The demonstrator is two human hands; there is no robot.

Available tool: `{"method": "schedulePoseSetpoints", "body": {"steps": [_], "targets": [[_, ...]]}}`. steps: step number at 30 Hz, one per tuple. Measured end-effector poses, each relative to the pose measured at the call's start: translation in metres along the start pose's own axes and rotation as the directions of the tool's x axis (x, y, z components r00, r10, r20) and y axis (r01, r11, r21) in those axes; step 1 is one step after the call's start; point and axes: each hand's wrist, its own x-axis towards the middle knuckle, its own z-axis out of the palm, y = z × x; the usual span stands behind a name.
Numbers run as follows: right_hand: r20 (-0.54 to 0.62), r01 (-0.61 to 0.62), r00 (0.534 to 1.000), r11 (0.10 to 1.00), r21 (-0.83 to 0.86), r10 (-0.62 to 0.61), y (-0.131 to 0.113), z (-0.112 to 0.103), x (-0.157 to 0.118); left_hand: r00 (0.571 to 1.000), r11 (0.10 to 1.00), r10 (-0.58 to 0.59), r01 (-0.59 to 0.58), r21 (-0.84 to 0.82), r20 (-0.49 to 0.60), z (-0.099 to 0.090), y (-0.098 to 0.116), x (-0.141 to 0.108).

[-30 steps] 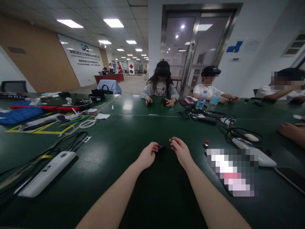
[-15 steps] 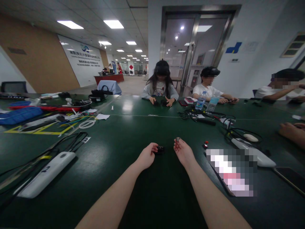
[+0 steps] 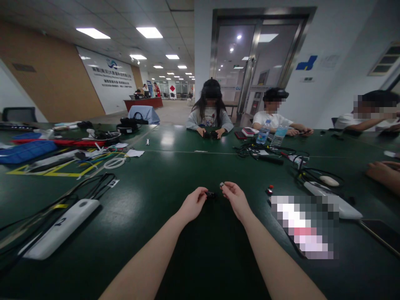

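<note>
On the dark green table (image 3: 175, 175), my left hand (image 3: 194, 204) is closed on the left end of a small black object (image 3: 211, 194). My right hand (image 3: 236, 198) pinches a small silvery piece (image 3: 221, 184) between thumb and fingertips, just right of and slightly beyond the black object, with a gap between the two. What the black object and the silvery piece are is too small to tell. To the right of my right hand lies a small red and black item (image 3: 269, 190).
A phone-like device (image 3: 303, 229), its screen pixelated, lies at the right beside a white power strip (image 3: 331, 201) with cables. Another white power strip (image 3: 62, 229) is at the left. Two bottles (image 3: 263, 133) stand farther back. People sit across and at the right.
My right hand has moved left with the silvery piece, closer to the black object, and has turned palm-down somewhat. My left hand has barely moved.
</note>
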Motion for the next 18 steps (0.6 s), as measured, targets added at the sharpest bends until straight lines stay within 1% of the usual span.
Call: {"method": "schedulePoseSetpoints", "body": {"steps": [3, 5, 8, 12, 14, 18], "targets": [[0.172, 0.056, 0.984, 0.991, -0.122, -0.034, -0.004, 0.004, -0.005, 1.0, 1.0, -0.022, 0.022, 0.002, -0.009, 0.0, 0.002, -0.001], [0.248, 0.07, 0.968, 0.983, -0.168, -0.027, -0.006, 0.005, -0.007, 0.999, 1.0, -0.027, 0.027, -0.001, -0.02, 0.0, 0.002, -0.001], [0.294, 0.097, 0.955, 0.97, -0.221, -0.028, -0.009, 0.005, -0.009, 0.999, 1.0, -0.013, 0.013, 0.003, -0.035, 0.002, 0.001, 0.001], [0.342, 0.16, 0.937, 0.953, -0.258, -0.064, -0.012, 0.007, -0.011, 0.999, 1.0, 0.004, -0.003, 0.022, -0.046, 0.006, 0.0, 0.006], [0.348, 0.175, 0.935, 0.944, -0.279, -0.07, -0.012, 0.008, -0.012, 0.999, 0.999, 0.009, -0.007, 0.032, -0.051, 0.006, 0.0, 0.008], [0.331, 0.162, 0.942, 0.943, -0.291, -0.059, -0.01, 0.008, -0.011, 0.999, 0.998, 0.016, -0.013, 0.068, -0.047, 0.006, 0.001, 0.009]]}}
